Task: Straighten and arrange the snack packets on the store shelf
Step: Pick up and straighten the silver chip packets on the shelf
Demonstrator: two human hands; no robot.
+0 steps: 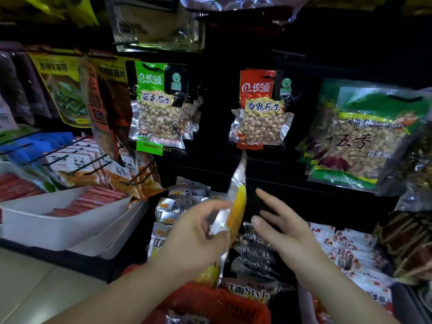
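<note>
Low at centre, with the left hand point(198, 235), pinches one yellow packet point(238, 202) by its lower part, thumb and fingers curled round the foil edge. Holds it edge-on and nearly upright, long axis running from the wrist up and a little to the right, top tip just under the red peanut packet point(259, 108) hanging above. Spreads the right hand point(280, 230) wide just beside the packet's right face, fingers straight, holding nothing; stands the nearer free hand, so likely the one to take or flatten it. Outward, counts one packet in hand; three hanging peanut fronts, namely green peanut packet point(156, 106), red, and large green packet point(367, 136), with more behind the first; two white trays point(46, 206) at left; one red basket point(222, 307) below the wrists. Cannot count the small packets point(257, 249) lying in rows beneath the hands
</note>
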